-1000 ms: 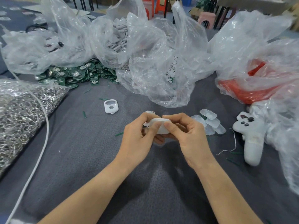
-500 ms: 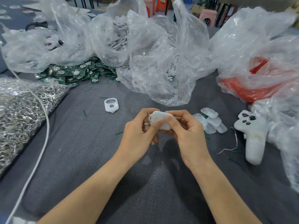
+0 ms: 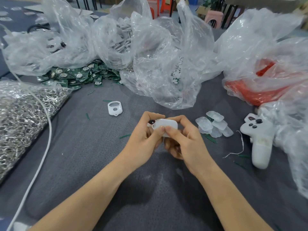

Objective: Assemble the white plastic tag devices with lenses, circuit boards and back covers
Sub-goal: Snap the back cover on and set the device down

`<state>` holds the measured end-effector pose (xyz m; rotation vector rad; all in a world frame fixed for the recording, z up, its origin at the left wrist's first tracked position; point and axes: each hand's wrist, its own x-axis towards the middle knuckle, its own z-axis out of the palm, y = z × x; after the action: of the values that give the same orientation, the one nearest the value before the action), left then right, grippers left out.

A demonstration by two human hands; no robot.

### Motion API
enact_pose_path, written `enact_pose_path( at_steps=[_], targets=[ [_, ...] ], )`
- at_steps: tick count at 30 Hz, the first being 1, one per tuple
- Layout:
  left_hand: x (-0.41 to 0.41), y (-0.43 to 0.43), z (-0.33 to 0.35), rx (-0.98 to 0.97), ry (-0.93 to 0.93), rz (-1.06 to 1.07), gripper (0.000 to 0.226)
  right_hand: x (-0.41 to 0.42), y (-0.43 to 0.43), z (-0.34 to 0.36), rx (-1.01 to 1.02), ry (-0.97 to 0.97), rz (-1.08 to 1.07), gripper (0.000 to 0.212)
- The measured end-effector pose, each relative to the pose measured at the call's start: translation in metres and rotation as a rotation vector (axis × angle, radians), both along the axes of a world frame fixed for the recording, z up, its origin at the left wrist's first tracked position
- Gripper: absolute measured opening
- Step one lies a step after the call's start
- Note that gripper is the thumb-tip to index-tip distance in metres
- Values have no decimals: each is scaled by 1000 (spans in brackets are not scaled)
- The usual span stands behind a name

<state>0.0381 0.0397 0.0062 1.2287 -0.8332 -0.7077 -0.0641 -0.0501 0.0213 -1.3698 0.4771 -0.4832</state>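
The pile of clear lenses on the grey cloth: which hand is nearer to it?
Right. The right hand grips the white tag device close beside the pile of clear lenses; the left hand grips the device's far end, with the right hand between it and the pile.

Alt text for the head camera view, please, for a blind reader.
The left hand and right hand pinch a white tag over a grey cloth. A white frame lies to their left, clear lenses to their right, plastic bags and green circuit boards behind.

Glossy white plastic tag
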Motion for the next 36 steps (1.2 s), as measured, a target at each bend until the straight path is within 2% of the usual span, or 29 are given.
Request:
enact_pose_path(
  at_steps=[3, 5, 8, 10, 11, 13, 15, 18, 20, 23, 25, 29, 33, 36],
  targets=[
    [-3, -1, 0, -6, -21, 14, 13, -1, -1, -1, 14, -11, -13, 9],
    [-4, -1, 0, 0, 83, 2, 16, 0, -1, 0, 27, -40, 8, 20],
    [6, 0, 1, 39, 557, -138, 32, -2, -4, 0, 81, -129, 101, 41],
    [13, 2, 7, 50, 806, -324, 30, -1, -7, 0, -55, -125, 80, 33],
    [14, 4, 9, 76, 839, -403, 32, -1, -7, -1, -142, -105, 34, 24],
    [11, 4, 10, 177, 711, -456, 46, 0, -8, -4, -256, -86, -74, 13],
    [2, 3, 9, 247, 454, -384, 55, 0, -10, -4, -303, -68, -153, 17],
    [-4, 3, 6, 162, 122, -172, 43, -2, -10, -2, -341, -38, -174, 32],
    [-2, 4, 4, 133, 38, -135, 38, -1, -9, -1, -337, -12, -143, 38],
    [-2, 5, 0, 136, 7, -146, 48, 0, -7, 0, -305, 32, 0, 61],
    [-3, 5, 0, 129, 34, -154, 48, -1, -6, 1, -244, 42, 32, 66],
    [-3, 6, -5, 88, 148, -176, 48, -2, -2, 3, -188, -3, 27, 59],
    [-7, 2, -5, 43, 146, -155, 47, 1, 2, 5, -177, -116, -7, 56],
    [-7, -1, -2, -58, 225, -158, 40, 2, 2, 2, -240, -178, -33, 38]
  ],
)
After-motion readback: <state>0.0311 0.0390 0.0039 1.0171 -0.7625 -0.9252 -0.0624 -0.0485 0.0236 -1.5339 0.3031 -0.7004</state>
